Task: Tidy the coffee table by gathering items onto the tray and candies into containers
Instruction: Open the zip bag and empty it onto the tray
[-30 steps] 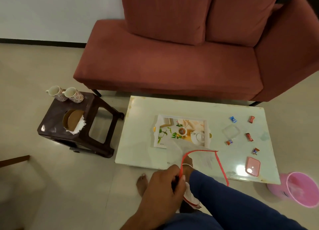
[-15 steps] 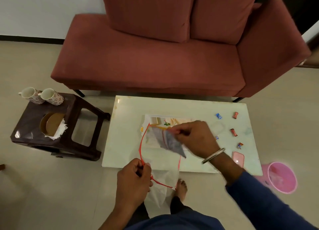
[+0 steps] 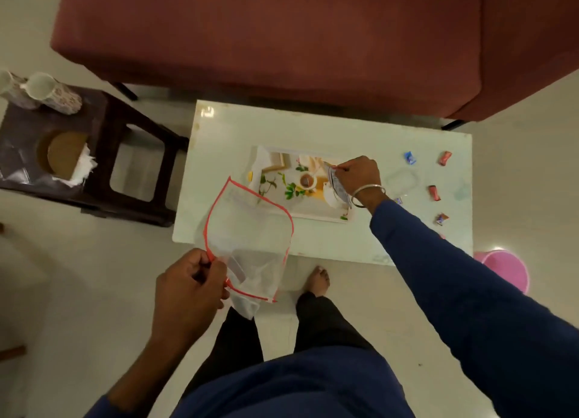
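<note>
- The clear red-rimmed bag (image 3: 247, 239) hangs open over the bench's (image 3: 313, 129) near edge, mouth tilted up toward the tray (image 3: 272, 166), long axis running near to far
- Half a second ago the right hand (image 3: 357, 174) was beside the bag; now it is out over the tray, arm extended, pinching a small grey packet (image 3: 336, 185)
- The left hand (image 3: 191, 279) grips the bag's rim, fingers curled

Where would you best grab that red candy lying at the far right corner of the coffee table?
Probably across its narrow middle, coming straight down from above. The red candy lies flat on the coffee table with twisted wrapper ends sticking out, so a thumb-and-finger pinch on the thicker centre looks firmer than on the thin ends. Nothing crowds it; the blue candy sits apart.
</note>
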